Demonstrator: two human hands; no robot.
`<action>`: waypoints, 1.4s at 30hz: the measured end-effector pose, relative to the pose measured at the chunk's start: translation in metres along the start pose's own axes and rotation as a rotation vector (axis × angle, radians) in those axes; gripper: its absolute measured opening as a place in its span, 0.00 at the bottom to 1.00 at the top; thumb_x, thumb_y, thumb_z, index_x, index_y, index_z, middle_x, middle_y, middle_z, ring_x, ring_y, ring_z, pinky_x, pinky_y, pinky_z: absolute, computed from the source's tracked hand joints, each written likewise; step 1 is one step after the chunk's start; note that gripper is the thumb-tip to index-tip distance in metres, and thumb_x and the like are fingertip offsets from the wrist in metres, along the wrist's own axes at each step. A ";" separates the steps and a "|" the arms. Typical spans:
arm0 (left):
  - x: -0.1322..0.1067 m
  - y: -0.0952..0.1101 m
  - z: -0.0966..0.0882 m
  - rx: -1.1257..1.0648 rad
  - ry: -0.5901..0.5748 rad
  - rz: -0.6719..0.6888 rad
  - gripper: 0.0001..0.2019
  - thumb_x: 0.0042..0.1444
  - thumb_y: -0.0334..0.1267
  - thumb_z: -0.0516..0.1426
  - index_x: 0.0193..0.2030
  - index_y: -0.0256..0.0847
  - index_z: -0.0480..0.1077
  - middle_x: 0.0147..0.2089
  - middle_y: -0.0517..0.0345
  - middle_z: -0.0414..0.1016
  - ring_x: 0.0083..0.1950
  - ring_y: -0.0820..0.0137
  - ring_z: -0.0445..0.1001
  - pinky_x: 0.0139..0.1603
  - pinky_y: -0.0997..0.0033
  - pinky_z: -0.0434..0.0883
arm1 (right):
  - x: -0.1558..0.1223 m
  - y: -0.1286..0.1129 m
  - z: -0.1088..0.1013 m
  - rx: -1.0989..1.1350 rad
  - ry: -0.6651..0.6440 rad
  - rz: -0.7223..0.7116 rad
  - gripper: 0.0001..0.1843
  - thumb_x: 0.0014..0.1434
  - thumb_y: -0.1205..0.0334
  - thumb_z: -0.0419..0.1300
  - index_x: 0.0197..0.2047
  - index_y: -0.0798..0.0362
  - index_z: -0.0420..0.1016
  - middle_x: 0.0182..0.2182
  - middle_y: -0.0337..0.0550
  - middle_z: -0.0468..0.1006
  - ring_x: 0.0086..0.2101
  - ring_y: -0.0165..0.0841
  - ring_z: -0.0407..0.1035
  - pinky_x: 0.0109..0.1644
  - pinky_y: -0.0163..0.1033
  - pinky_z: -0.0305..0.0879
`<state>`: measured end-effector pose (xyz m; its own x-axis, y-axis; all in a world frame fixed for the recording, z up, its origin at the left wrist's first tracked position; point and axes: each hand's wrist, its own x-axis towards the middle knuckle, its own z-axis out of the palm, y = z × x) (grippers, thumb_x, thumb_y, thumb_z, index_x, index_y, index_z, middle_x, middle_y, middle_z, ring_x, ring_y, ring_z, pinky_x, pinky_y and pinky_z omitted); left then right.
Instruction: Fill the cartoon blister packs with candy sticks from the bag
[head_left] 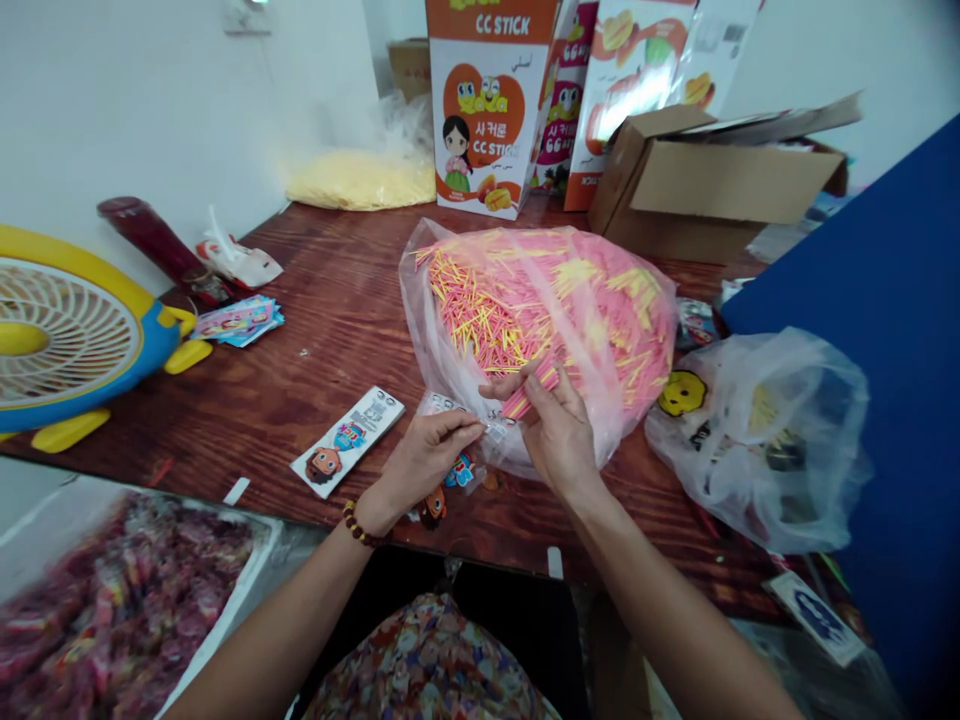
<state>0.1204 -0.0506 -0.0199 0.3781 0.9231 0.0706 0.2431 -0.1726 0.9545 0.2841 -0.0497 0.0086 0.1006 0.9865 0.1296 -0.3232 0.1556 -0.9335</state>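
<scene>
My right hand [559, 430] is closed round a small bundle of pink and yellow sticks [517, 404], held at the near edge of a big clear bag [611, 310] full of the same sticks. To its left, my left hand [427, 455] pinches a small clear printed packet [495, 432] by its edge. The packet's mouth is close to the end of the bundle; whether they touch I cannot tell. Below my left hand lie printed packets with a cartoon face [433, 508], partly hidden by the fingers. A stack of printed cards [348, 442] rests left of that hand.
A yellow and blue fan [75, 330] stands at the left, near leaflets [238, 320] and a dark red bottle [154, 240]. Printed cartons [484, 110] and an open cardboard box [720, 185] line the back. A plastic bag [757, 430] sits right; a filled bin [127, 600] is lower left.
</scene>
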 end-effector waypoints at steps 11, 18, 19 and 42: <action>0.011 0.000 0.006 -0.186 0.075 -0.006 0.11 0.59 0.44 0.59 0.37 0.39 0.77 0.33 0.59 0.77 0.34 0.73 0.71 0.36 0.76 0.68 | -0.002 -0.008 -0.013 -0.321 -0.240 0.023 0.13 0.65 0.52 0.56 0.48 0.49 0.72 0.56 0.45 0.77 0.58 0.36 0.68 0.65 0.48 0.60; 0.022 0.008 0.006 -0.285 0.133 0.006 0.10 0.55 0.44 0.62 0.34 0.38 0.77 0.33 0.58 0.77 0.34 0.72 0.72 0.37 0.74 0.70 | 0.008 -0.021 -0.025 -0.743 -0.431 -0.163 0.24 0.67 0.52 0.54 0.64 0.46 0.65 0.62 0.48 0.70 0.63 0.40 0.63 0.68 0.54 0.55; 0.023 0.008 0.006 -0.304 0.137 0.010 0.11 0.54 0.44 0.63 0.34 0.38 0.77 0.33 0.58 0.77 0.34 0.72 0.72 0.37 0.74 0.70 | 0.010 -0.023 -0.027 -0.798 -0.465 -0.175 0.23 0.67 0.52 0.54 0.63 0.47 0.67 0.61 0.49 0.71 0.62 0.41 0.63 0.67 0.55 0.56; 0.017 0.023 -0.008 -0.463 0.187 -0.028 0.13 0.54 0.44 0.64 0.42 0.39 0.80 0.39 0.55 0.81 0.40 0.68 0.76 0.43 0.71 0.71 | 0.027 -0.032 -0.021 -0.332 -0.229 0.092 0.12 0.52 0.54 0.67 0.28 0.52 0.72 0.22 0.35 0.76 0.25 0.29 0.72 0.27 0.33 0.65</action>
<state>0.1253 -0.0363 0.0059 0.2004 0.9783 0.0534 -0.1874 -0.0153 0.9822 0.3172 -0.0287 0.0344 -0.1386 0.9874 0.0769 0.0040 0.0782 -0.9969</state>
